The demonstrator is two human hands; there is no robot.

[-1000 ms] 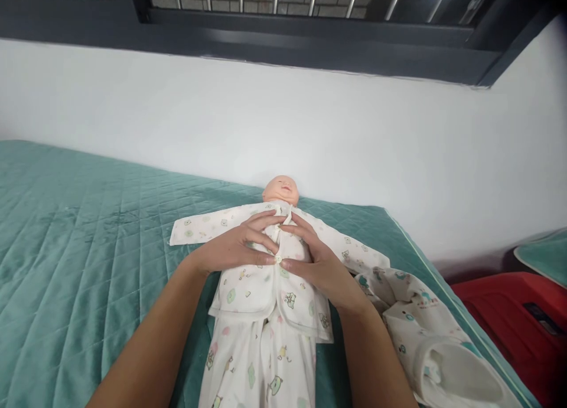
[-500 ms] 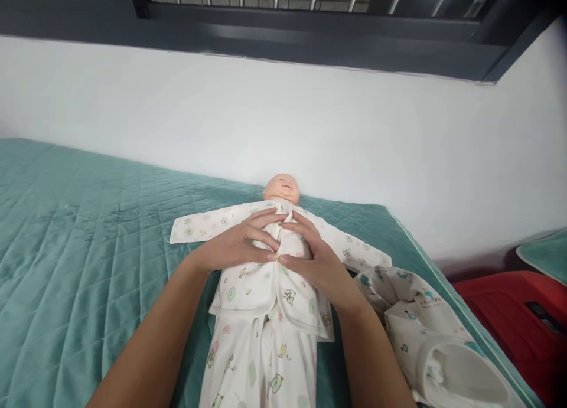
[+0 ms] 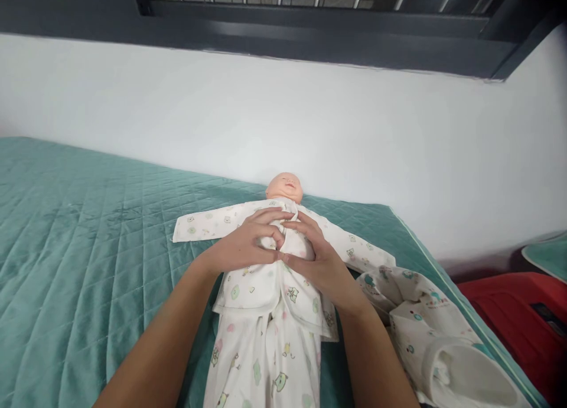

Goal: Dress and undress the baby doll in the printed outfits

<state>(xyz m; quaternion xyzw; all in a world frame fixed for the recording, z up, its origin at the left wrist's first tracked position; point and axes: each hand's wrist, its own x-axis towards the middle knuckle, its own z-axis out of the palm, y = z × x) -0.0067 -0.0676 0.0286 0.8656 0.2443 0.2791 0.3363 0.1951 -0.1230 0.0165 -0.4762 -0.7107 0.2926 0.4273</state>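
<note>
A baby doll [image 3: 284, 186] lies on its back in a white printed shirt [image 3: 252, 290], its sleeves stretched out to both sides. White printed trousers [image 3: 261, 361] cover the legs. On the chest, my left hand [image 3: 248, 241] pinches the shirt's front edge, its thumb close to the other thumb. My right hand [image 3: 316, 255] grips the opposite front edge, fingers bent over the cloth. The thumbs meet at the middle of the opening; any fastener there is hidden by the fingertips. Below the hands the shirt front hangs apart slightly.
The doll rests on a green quilted bed cover [image 3: 110, 248] against a white wall [image 3: 221, 113]. Right of my forearm lies a bundled white printed cloth item [image 3: 434, 319]. A red object [image 3: 509, 307] stands beyond the bed's right edge. A dark window frame [image 3: 310, 36] runs above.
The view has shifted slightly. My left index finger has curled more at the shirt's opening, and the thumbs still meet there.
</note>
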